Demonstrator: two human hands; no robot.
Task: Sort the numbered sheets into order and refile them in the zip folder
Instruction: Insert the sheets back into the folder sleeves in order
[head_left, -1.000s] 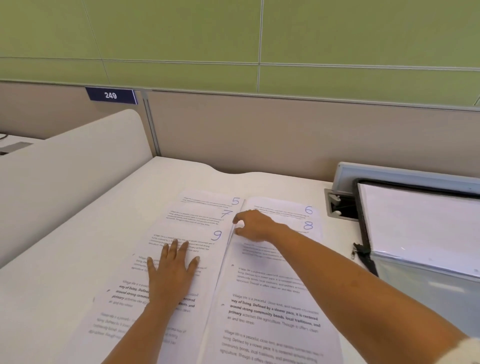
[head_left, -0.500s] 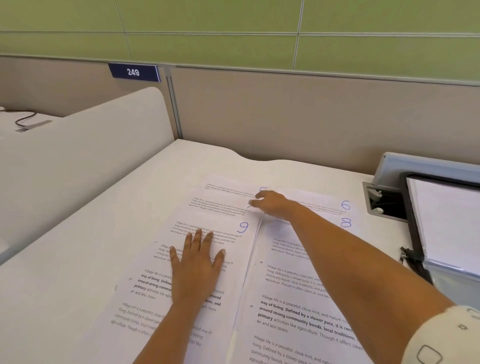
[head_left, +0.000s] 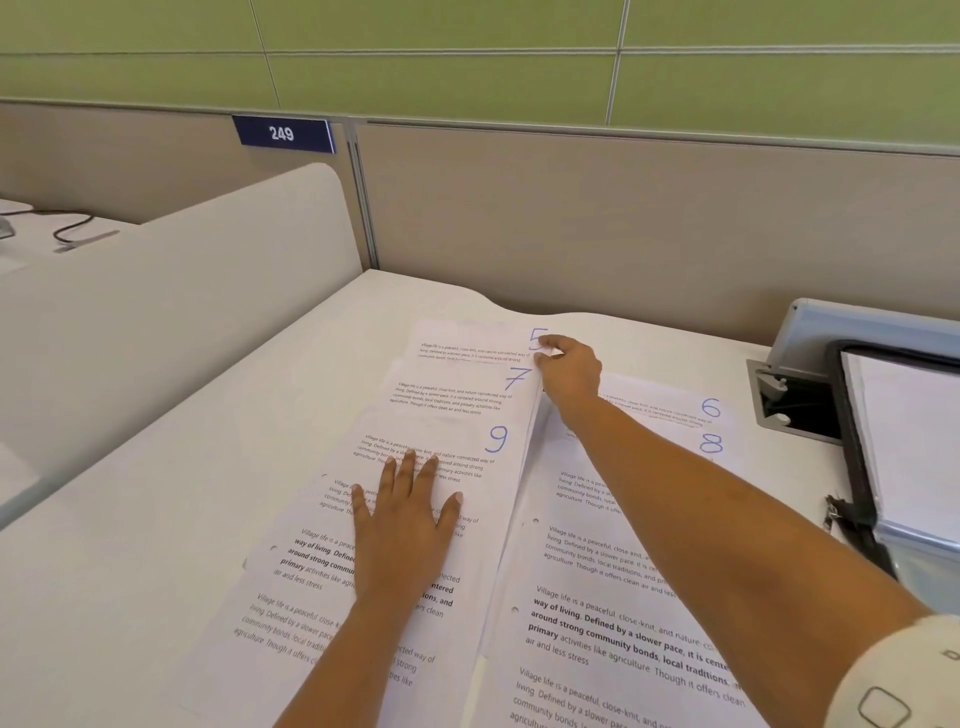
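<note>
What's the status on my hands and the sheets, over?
Left hand flat on sheet 9, fingers straight. Right hand pinches top corner of sheet 5. Sheet 6 and sheet 8 alongside; zip folder open at right, unobstructed.

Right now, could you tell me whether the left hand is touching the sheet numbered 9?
Touching. The head view shows the left hand lying flat on the sheet numbered 9, covering part of its text.

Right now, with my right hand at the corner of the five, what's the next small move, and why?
Probably draw sheet 5 out by the corner your right hand pinches, while the left hand presses sheet 9 flat. Five is the lowest number showing, so it likely leads.
</note>
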